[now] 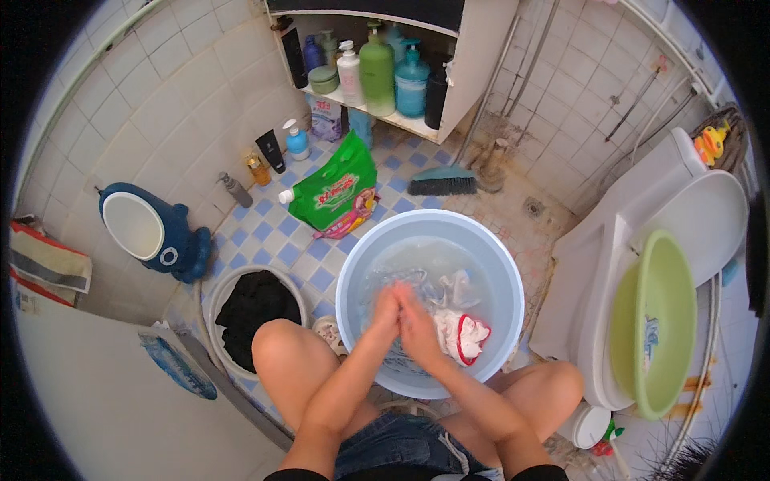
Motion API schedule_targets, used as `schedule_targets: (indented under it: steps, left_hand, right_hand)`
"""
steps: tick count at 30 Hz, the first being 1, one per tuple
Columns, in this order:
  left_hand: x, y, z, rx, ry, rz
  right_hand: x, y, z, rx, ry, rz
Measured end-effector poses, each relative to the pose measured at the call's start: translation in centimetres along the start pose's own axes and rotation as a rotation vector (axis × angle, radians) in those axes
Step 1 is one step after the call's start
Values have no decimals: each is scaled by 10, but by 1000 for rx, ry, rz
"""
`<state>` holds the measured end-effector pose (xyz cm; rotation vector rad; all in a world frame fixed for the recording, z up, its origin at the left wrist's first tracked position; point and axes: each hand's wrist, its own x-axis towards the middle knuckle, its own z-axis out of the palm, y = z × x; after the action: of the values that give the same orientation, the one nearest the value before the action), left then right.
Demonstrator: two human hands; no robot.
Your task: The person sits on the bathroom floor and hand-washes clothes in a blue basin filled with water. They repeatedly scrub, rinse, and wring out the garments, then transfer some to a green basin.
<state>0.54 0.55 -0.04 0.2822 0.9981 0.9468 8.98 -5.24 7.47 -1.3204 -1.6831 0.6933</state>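
A light blue plastic basin (511,288) holds cloudy water and wet laundry. My left hand (386,309) and my right hand (415,318) are pressed together over its middle, blurred; pale wet cloth lies under and around them, and whether any of it is between the palms cannot be told. A white cloth with red trim (466,337) lies in the basin beside my right hand. Behind my hands, a whitish translucent piece of fabric (460,288) floats in the water.
Left of the basin stands a white tub (304,300) of black clothes (258,312). Beyond are a green detergent pouch (334,192) and a brush head (444,180). A toilet (577,300) with a green basin (680,337) is at right; a bottle-filled cabinet (448,114) stands at the back.
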Motion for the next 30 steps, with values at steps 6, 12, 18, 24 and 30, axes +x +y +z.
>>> schedule_targets:
  steps: [6, 12, 18, 24, 30]
  left_hand:
    - [-21, -10, 27, 128, -78, 87]
    - [-5, 6, 0, 15, 7, 38]
    - [-23, -11, 29, 51, -119, 72]
    - [2, -3, -5, -83, -143, -19]
    - [-13, 1, 17, 455, -20, 241]
  right_hand:
    - [10, 54, -22, 35, 95, 226]
    - [-1, -2, 2, -27, -41, -34]
    - [24, 66, -45, 3, 115, 283]
    - [-2, -2, 1, -41, -28, -102]
    - [17, 67, -41, -151, 138, 209]
